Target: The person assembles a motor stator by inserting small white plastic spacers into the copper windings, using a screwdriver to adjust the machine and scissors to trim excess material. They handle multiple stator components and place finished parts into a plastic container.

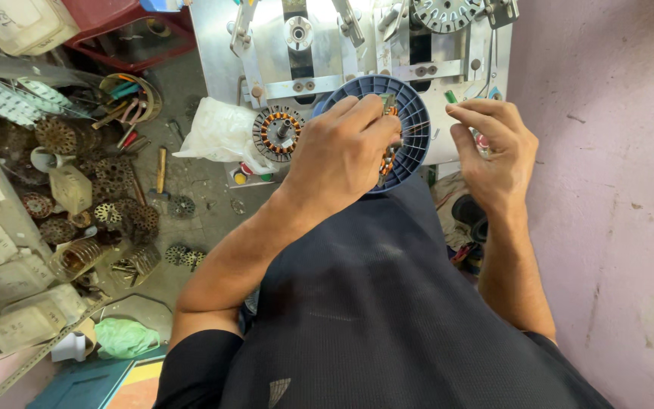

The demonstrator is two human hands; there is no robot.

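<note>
The left hand (338, 155) is lying over a blue ribbed disc (410, 113), its fingers (376, 113) clenched on a copper-wound piece (389, 155) at the disc's middle. The right hand (493, 148) is pinching thin wire (421, 127) just beside the disc's rim. A metal winding machine (304, 45) is standing behind; loose stator cores (119, 208) are littering the concrete floor (198, 189), a pink wall (615, 189) rising on the right

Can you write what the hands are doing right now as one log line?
left hand: on blue round holder, gripping copper-wound stator | right hand: pinching thin wire beside it | second wound stator: on machine, untouched
</note>
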